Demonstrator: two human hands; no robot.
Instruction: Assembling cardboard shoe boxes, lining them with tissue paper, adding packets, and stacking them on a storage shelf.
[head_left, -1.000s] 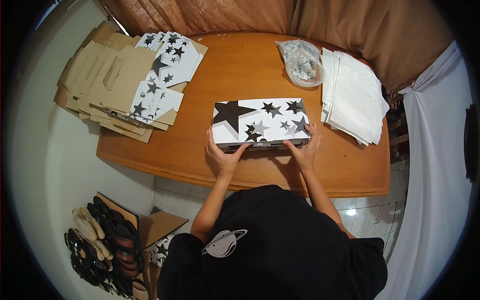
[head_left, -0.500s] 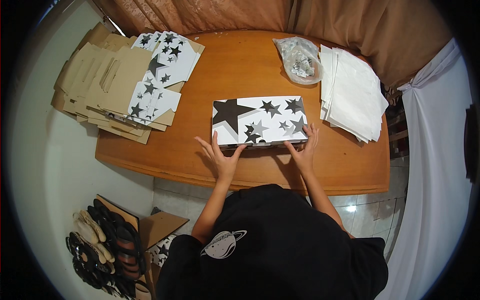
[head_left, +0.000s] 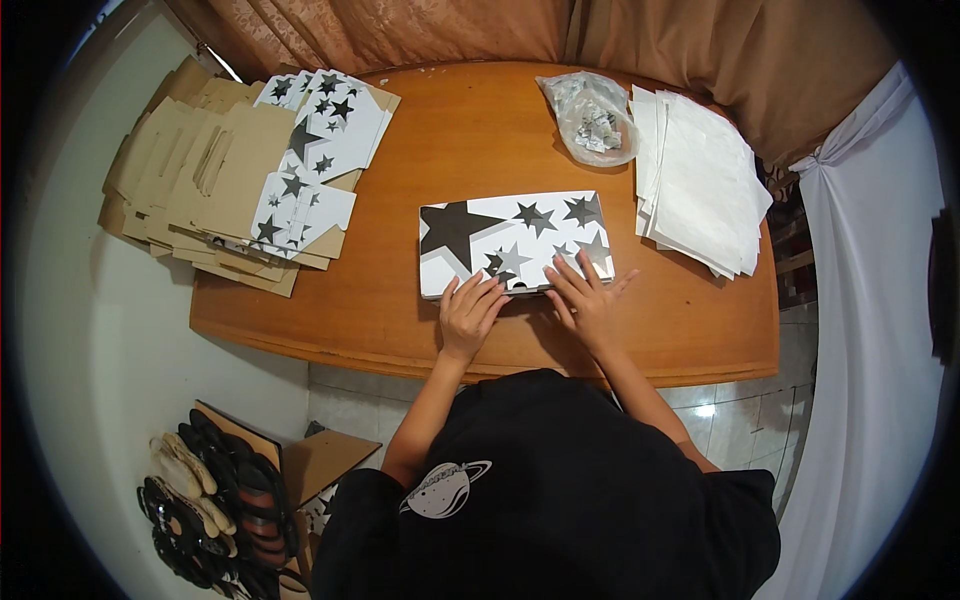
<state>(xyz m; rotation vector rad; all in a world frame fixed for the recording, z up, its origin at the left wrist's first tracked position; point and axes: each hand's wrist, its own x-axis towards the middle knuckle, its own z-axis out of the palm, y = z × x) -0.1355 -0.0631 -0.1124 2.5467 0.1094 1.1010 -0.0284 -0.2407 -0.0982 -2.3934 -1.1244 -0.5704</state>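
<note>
A closed white cardboard box (head_left: 540, 245) with black and grey stars lies on the wooden table in front of me. My left hand (head_left: 470, 314) rests on its near edge, left of the middle, with the fingers close together and stretched over the lid's rim. Farther right, my right hand (head_left: 588, 302) lies on the near edge and the lid, fingers spread and thumb lower down by the front wall. Neither hand grips the box. The front wall is mostly hidden by the hands and the viewing angle.
Flattened cardboard boxes (head_left: 235, 160) are piled at the table's left. At the far right are a clear plastic bag (head_left: 590, 125) of small packets and a stack of white paper sheets (head_left: 700, 185). Several sandals and shoes (head_left: 215, 490) stand at lower left, beside an opened carton (head_left: 325, 460).
Both hands have moved inward along the box's near edge and onto its lid; their fingers had been spread at its corners. The front flap now looks pressed in.
</note>
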